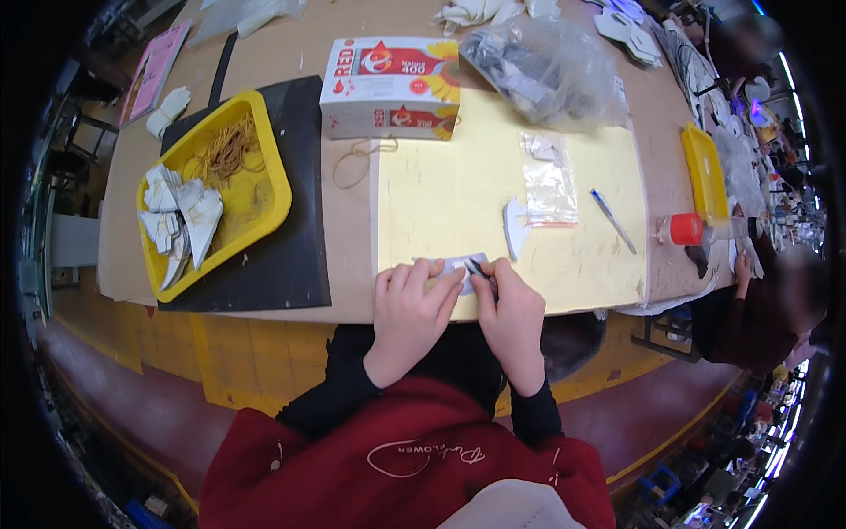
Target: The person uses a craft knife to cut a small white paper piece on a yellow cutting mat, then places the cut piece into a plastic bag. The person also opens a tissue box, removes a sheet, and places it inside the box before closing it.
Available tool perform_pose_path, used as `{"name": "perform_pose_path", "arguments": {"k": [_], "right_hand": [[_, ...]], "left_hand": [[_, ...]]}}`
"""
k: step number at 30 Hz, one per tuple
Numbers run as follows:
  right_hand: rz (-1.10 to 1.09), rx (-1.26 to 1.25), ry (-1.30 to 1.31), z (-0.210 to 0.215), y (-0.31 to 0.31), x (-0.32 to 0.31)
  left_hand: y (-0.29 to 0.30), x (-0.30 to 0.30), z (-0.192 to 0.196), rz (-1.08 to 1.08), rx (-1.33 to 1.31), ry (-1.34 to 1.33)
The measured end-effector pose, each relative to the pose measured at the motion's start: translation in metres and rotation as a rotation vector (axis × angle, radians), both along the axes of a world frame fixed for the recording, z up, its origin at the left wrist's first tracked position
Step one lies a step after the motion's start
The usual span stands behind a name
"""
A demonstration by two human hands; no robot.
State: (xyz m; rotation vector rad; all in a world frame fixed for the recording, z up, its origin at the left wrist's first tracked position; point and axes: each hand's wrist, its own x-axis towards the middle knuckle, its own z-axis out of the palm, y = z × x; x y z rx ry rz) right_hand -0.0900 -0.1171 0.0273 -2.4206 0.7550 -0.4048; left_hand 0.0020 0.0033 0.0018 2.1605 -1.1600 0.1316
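A small grey-and-white cut piece (474, 259) lies at the near edge of the pale yellow sheet (423, 194), partly hidden by my fingers. My left hand (411, 307) presses and grips it from the left. My right hand (513, 307) pinches a small dark tool (478, 267) against the piece; its kind is too small to tell. Just beyond my right hand rests a loose white curved piece (514, 227). Behind it lies a clear plastic bag (551, 189) with small white bits inside. A blue-and-white pen (613, 220) lies farther right.
A yellow tray (284, 176) with rubber bands (231, 154) and bundled white pieces (181, 212) sits left on a black mat (304, 264). A red-and-white box (390, 88) and a big plastic bag (551, 75) stand farther back. A red-capped bottle (684, 229) and another person's hand (743, 267) are right.
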Motion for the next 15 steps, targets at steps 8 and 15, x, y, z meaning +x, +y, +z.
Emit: {"name": "perform_pose_path", "arguments": {"k": [8, 15], "right_hand": [[0.022, -0.121, 0.068, -0.001, -0.001, 0.009], [-0.039, -0.083, 0.016, -0.006, -0.001, 0.010]], "left_hand": [[0.000, 0.000, -0.002, -0.024, 0.023, -0.018], [0.000, -0.001, -0.001, 0.011, 0.054, 0.014]]}}
